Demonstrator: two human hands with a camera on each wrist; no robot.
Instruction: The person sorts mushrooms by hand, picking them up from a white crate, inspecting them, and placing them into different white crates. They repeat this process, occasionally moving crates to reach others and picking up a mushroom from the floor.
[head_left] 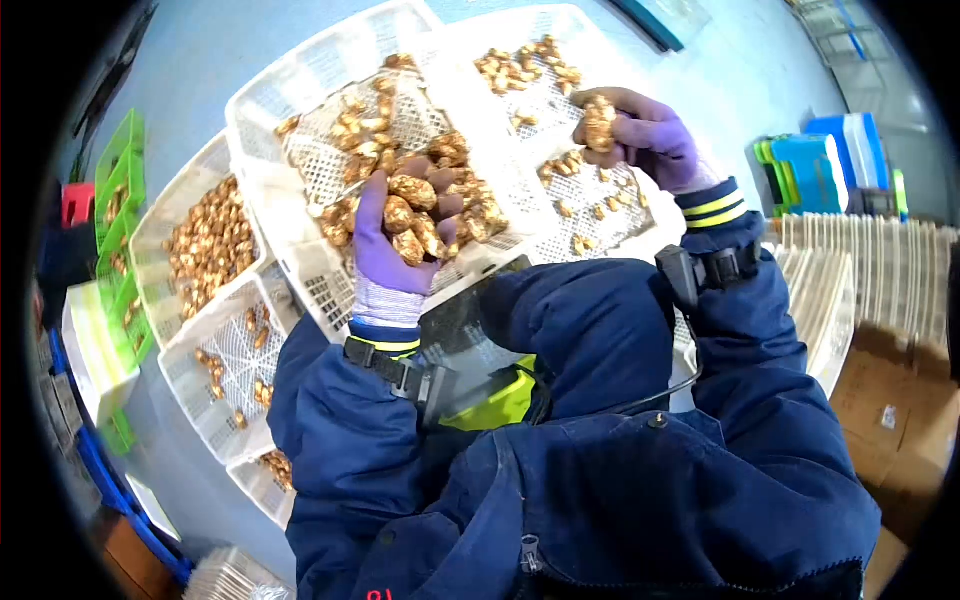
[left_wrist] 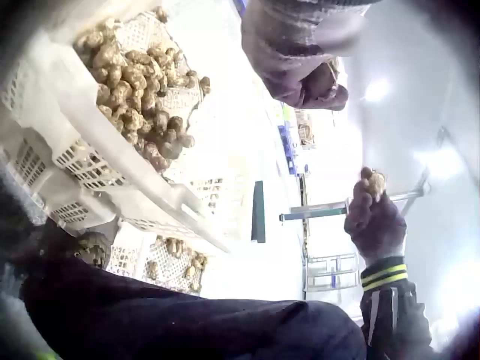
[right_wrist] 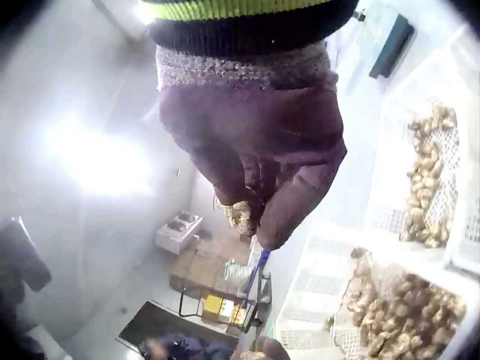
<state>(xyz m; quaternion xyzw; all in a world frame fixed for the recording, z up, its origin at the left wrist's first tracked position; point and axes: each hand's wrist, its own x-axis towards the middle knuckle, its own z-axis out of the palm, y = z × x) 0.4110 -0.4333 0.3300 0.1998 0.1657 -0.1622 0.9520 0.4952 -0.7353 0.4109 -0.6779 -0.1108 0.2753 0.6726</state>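
Observation:
Both hands wear purple gloves with pale knit cuffs. My left hand (head_left: pixel 385 248) cups several brown, knobbly mushroom-like lumps (head_left: pixel 411 190), its thumb on one side and its fingers curled round the other. It is over a white perforated crate (head_left: pixel 340 290) holding more of these lumps. Out to the right, my right hand (head_left: pixel 655 140) pinches one larger lump (head_left: pixel 598 122) between thumb and fingers, above a second white crate (head_left: pixel 530 225). In the right wrist view, that lump (right_wrist: pixel 238 216) shows at the fingertips, partly hidden by the glove.
On the left stand a white crate of smaller brown lumps (head_left: pixel 212 240), a sparsely filled crate (head_left: pixel 240 345) and green baskets (head_left: pixel 120 200). To the right are blue bins (head_left: pixel 850 150), stacked pale crates (head_left: pixel 870 245) and a cardboard box (head_left: pixel 895 410). The knees are close beneath the crates.

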